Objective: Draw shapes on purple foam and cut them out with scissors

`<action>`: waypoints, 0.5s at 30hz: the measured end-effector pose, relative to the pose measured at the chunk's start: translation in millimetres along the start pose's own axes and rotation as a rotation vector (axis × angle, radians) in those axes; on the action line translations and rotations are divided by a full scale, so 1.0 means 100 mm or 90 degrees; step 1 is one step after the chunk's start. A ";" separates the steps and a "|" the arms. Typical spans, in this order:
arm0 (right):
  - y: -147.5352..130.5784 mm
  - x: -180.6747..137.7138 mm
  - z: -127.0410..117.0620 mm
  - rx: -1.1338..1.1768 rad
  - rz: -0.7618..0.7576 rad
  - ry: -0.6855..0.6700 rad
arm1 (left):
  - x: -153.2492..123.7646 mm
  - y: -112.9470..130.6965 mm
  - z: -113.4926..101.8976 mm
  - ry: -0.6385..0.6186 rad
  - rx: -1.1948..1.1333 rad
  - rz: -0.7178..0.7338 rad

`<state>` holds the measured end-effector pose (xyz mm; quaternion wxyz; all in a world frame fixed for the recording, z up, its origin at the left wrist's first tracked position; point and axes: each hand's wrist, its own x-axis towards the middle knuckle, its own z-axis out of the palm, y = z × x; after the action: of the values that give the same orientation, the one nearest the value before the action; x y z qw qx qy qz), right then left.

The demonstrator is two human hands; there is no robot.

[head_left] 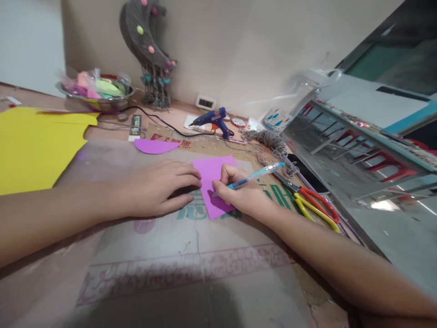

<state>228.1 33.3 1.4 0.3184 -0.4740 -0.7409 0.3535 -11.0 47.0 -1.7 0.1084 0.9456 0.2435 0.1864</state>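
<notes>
My right hand (239, 187) is closed round a light-blue pen (257, 174), its tip down on a purple sheet (212, 175). That sheet is a small, roughly rectangular piece lying on a printed cardboard (164, 250). My left hand (167, 187) lies flat, fingers stretched out, with its fingertips at the sheet's left edge. Beyond the left hand rests a purple half-round paper piece (157, 146). Whether the pen has left a mark is too small to tell.
Yellow sheets (37, 150) lie at left, below a metal bowl (102, 100) of colourful material. A blue glue gun (211, 119), grey yarn (271, 143), a clear jug (290, 100), pliers (316, 205) and a phone (307, 173) sit behind and right, near the table edge.
</notes>
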 end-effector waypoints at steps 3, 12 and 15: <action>-0.01 0.01 -0.01 -0.010 -0.006 -0.002 | 0.00 0.00 0.00 -0.008 0.012 0.004; -0.01 0.03 -0.04 -0.045 -0.005 -0.021 | 0.00 0.00 0.01 -0.013 0.018 0.008; -0.01 0.02 -0.04 -0.037 -0.009 -0.027 | 0.00 0.00 0.00 -0.017 0.019 0.006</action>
<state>230.2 35.5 4.6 0.2916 -0.4703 -0.7606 0.3395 -10.4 46.7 -1.8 0.0970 0.9506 0.2406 0.1703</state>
